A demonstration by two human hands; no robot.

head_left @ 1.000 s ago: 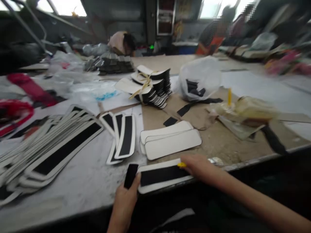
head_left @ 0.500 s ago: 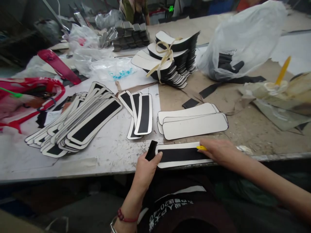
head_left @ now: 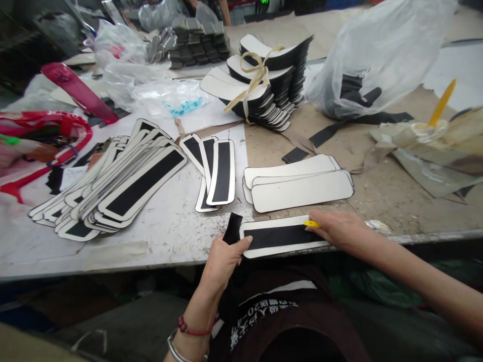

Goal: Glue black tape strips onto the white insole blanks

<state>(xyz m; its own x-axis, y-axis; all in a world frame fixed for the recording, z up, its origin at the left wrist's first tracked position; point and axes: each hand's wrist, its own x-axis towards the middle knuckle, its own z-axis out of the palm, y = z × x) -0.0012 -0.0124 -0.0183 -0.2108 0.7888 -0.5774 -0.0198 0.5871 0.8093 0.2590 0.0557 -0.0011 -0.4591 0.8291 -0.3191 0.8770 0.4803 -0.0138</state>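
At the table's front edge lies a white piece (head_left: pixel 281 251) with a black strip (head_left: pixel 277 236) along its middle. My left hand (head_left: pixel 225 254) is closed on a folded black strip (head_left: pixel 233 229), its thumb resting on the left end of the white piece. At that piece's right end my right hand (head_left: pixel 330 227) is closed round a yellow tool (head_left: pixel 311 223), whose tip shows over the black strip. Behind it are a few plain white pieces (head_left: pixel 302 192). Three white pieces with black centres (head_left: pixel 222 171) overlap further left.
A large fanned pile of black-centred pieces (head_left: pixel 143 186) covers the left side. Tied stacks of curved pieces (head_left: pixel 260 80) stand at the back, beside a clear plastic bag (head_left: pixel 381 55). A container with a yellow handle (head_left: pixel 441 105) is at the right.
The view has shifted slightly, so the table items sit a little higher and further left. Both hands keep nearly the same places on the white piece, and the folded strip's upper end looks wider.
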